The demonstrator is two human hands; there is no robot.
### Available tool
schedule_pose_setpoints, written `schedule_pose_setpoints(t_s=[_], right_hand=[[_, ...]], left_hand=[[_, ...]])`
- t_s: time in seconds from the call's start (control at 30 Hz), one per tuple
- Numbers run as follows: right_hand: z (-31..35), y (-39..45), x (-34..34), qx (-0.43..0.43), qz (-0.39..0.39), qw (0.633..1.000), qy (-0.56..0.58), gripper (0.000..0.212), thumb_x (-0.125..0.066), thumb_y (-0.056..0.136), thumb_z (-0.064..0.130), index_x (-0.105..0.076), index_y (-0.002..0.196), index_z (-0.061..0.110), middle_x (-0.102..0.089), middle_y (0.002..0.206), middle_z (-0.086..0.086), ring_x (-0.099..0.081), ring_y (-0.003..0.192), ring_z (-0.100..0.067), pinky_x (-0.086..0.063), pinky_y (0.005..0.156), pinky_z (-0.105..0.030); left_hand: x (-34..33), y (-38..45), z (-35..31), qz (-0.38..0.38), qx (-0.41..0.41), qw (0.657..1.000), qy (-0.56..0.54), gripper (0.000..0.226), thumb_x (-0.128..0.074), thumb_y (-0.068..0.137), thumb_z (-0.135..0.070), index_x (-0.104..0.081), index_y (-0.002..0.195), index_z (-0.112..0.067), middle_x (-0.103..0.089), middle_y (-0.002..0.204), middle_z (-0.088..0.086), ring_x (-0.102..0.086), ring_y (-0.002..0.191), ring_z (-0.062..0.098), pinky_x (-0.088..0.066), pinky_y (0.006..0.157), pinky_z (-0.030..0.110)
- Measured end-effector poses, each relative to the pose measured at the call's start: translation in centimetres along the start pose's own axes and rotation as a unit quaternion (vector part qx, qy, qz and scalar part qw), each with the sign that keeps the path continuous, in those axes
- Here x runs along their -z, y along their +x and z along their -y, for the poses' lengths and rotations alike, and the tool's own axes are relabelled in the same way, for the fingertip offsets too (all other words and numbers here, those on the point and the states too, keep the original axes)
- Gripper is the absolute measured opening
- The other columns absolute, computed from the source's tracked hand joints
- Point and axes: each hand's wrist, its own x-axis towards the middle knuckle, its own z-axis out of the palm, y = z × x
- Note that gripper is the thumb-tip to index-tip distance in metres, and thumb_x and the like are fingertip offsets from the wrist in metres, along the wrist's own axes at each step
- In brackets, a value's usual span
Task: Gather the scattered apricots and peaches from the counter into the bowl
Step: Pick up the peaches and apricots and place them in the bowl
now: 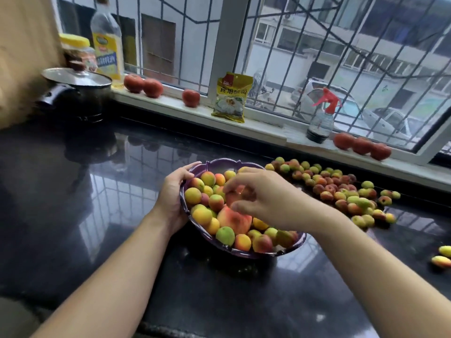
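Observation:
A purple scalloped bowl (212, 164) stands mid-counter, filled with several apricots (193, 195) and a large peach (233, 220). My left hand (173, 194) grips the bowl's left rim. Over the bowl's middle, my right hand (262, 193) holds a reddish fruit (238, 191) in curled fingers, just above the pile. Several more apricots and peaches (341, 191) lie scattered on the black counter to the right of the bowl. Two more fruits (443, 257) lie at the far right edge.
A lidded black pot (75, 93) stands at the back left. The windowsill holds tomatoes (142, 85), an oil bottle (107, 40), a jar (78, 53), a yellow packet (231, 97) and a red-topped spray bottle (321, 118). Glossy black counter (73, 191) stretches left and in front.

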Motion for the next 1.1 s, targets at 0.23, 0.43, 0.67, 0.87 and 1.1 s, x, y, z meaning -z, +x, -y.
schedule_pose_setpoints(t_s=[0.23,0.43,0.67,0.87,1.1], right_hand=[[1.4,1.4,-2.2,0.034,0.03,0.997,-0.068,0.035,-0.062,0.097,0.03,-0.063,0.132,0.035,-0.048,0.109,0.013,-0.045,0.095,-0.007,-0.041,0.084,-0.026],[1.7,1.0,-2.7,0.06,0.017,0.995,-0.08,0.035,-0.064,0.097,0.025,-0.065,0.131,0.032,-0.059,0.114,0.006,-0.053,0.102,-0.015,-0.046,0.088,-0.033],[1.4,0.5,-3.0,0.078,-0.014,0.991,-0.112,0.038,-0.059,0.1,0.028,-0.058,0.138,0.03,-0.057,0.114,0.006,-0.055,0.101,-0.015,-0.051,0.084,-0.032],[-7.6,-2.9,-0.3,-0.138,-0.397,0.902,0.098,0.022,-0.059,0.096,0.007,-0.074,0.109,0.018,-0.071,0.101,0.005,-0.067,0.093,-0.011,-0.049,0.08,-0.019],[-16.8,-5.4,-8.1,-0.364,-0.188,0.912,0.02,0.047,-0.053,0.099,0.034,-0.057,0.139,0.01,-0.056,0.139,-0.019,-0.046,0.128,-0.04,-0.03,0.109,-0.043]], left_hand=[[-0.1,0.1,0.0,0.002,0.005,1.0,-0.002,0.035,-0.039,0.098,-0.011,-0.068,0.118,-0.008,-0.075,0.098,0.015,-0.074,0.082,0.026,-0.062,0.076,0.037],[0.0,0.2,0.1,-0.001,0.007,1.0,0.002,0.038,-0.041,0.097,-0.013,-0.068,0.123,-0.008,-0.076,0.102,0.017,-0.075,0.087,0.028,-0.063,0.075,0.039],[0.2,0.3,0.2,-0.011,0.006,1.0,0.011,0.048,-0.043,0.096,-0.015,-0.063,0.139,-0.006,-0.073,0.118,0.021,-0.073,0.1,0.033,-0.062,0.084,0.043],[0.2,0.4,0.2,-0.023,-0.001,1.0,0.015,0.055,-0.043,0.094,-0.016,-0.058,0.145,-0.004,-0.069,0.134,0.024,-0.07,0.114,0.038,-0.059,0.096,0.05],[0.3,0.5,0.3,-0.025,0.002,0.999,0.03,0.058,-0.042,0.094,-0.017,-0.054,0.149,-0.003,-0.067,0.135,0.025,-0.068,0.118,0.038,-0.06,0.094,0.048]])
